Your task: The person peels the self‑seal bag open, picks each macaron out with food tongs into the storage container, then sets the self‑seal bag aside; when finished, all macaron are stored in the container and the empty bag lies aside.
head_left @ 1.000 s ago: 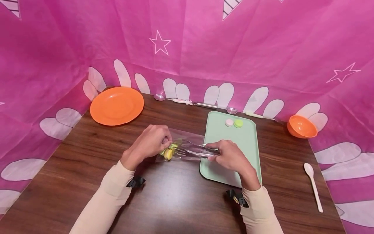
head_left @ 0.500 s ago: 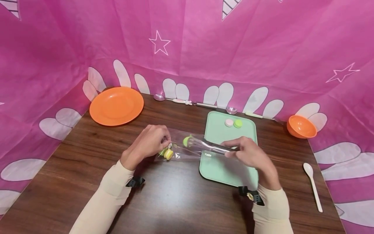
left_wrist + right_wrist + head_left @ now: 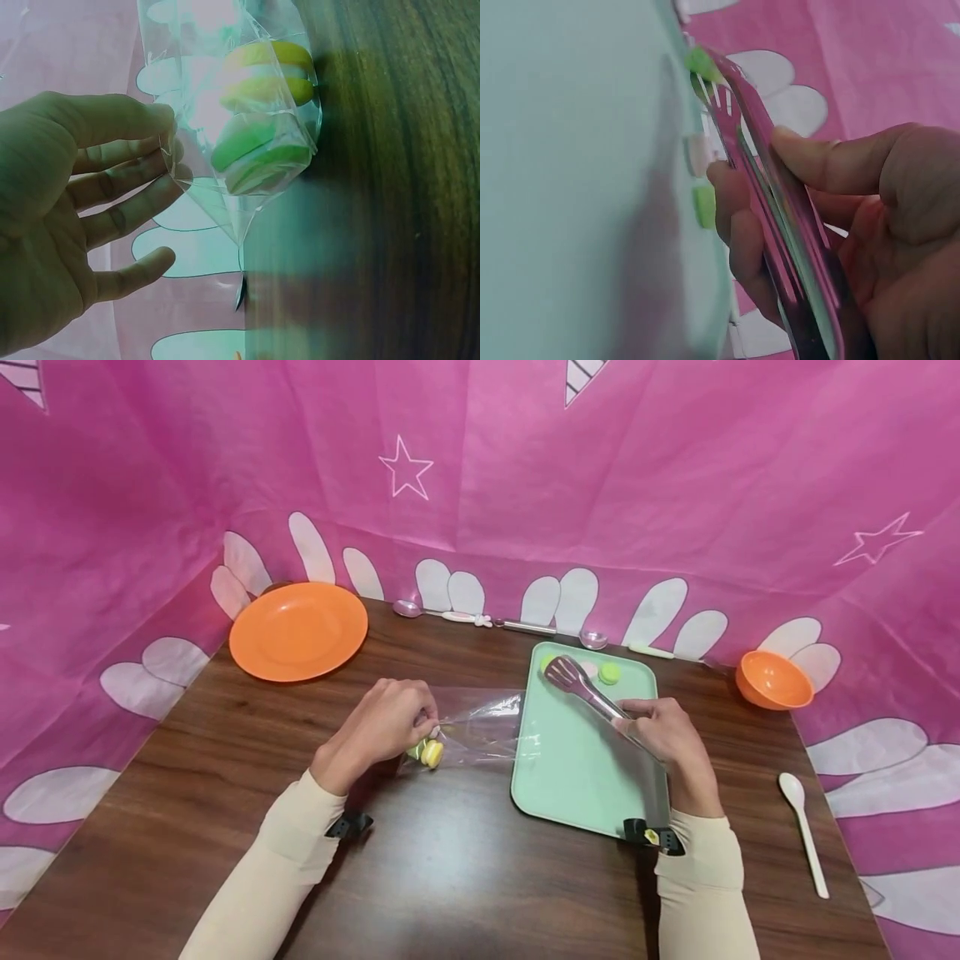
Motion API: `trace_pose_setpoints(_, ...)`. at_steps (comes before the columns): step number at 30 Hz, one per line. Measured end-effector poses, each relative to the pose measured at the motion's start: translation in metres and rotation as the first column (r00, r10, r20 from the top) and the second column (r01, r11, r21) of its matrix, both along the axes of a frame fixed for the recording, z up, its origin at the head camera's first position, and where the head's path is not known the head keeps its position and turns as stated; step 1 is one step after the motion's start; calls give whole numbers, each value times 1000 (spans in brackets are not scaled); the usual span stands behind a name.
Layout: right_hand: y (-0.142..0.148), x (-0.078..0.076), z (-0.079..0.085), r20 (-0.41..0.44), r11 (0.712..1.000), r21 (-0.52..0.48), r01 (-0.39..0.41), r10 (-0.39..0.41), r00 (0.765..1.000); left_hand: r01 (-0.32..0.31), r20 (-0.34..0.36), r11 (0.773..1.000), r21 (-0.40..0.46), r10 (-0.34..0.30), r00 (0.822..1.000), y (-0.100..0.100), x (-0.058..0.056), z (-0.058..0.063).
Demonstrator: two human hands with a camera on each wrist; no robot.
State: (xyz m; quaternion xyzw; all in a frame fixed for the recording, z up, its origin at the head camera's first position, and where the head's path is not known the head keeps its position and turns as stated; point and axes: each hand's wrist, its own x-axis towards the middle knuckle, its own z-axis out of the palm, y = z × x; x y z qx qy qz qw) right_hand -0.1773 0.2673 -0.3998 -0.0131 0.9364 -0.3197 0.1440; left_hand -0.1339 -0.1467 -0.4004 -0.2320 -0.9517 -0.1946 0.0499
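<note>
My left hand (image 3: 382, 722) pinches the edge of a clear plastic bag (image 3: 483, 714) lying on the table, its mouth side overlapping the green tray (image 3: 577, 777). Inside the bag are a yellow macaron (image 3: 270, 73) and a green macaron (image 3: 262, 154). In my right hand (image 3: 666, 735) I hold metal tongs (image 3: 603, 703) over the tray. A green macaron (image 3: 703, 63) sits between the tong tips, at the tray's far left corner; whether it touches the tray I cannot tell. Beside it on the tray are a pale pink macaron (image 3: 699, 155) and another green macaron (image 3: 610, 673).
An orange plate (image 3: 298, 631) stands at the back left, an orange bowl (image 3: 774, 680) at the back right. Several utensils, among them a spoon (image 3: 407, 608) and a ladle (image 3: 593, 640), line the back edge. A white spoon (image 3: 804, 835) lies along the right.
The tongs have come out of the bag with a green macaron and moved right and away to the tray's far end. My left hand stays at the bag.
</note>
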Motion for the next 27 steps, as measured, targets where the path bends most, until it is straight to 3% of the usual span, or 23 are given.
trace_pose_setpoints(6, -4, -3, 3, -6, 1000, 24, 1, -1, 1000, 3, 15, 1000, 9, -3, 1000, 2, 0, 1)
trace_pose_setpoints(11, -1, 7, 24, -121, 996, 67, -55, 63, 991, -6, 10, 1000, 9, 6, 1000, 1, -1, 1)
trace_pose_setpoints(15, 5, 23, 44, -148, 979, 75, -191, 201, 968, -7, 1, 1000, 9, 7, 1000, 1, -1, 0)
trace_pose_setpoints(18, 5, 33, 53, -107, 951, 77, -299, 306, 946, -6, -11, 1000, 10, 6, 1000, 0, -1, 1)
trace_pose_setpoints(27, -33, 35, 41, -117, 896, 110, -431, 442, 889, 11, -25, 1000, 18, -11, 1000, 0, -1, 2)
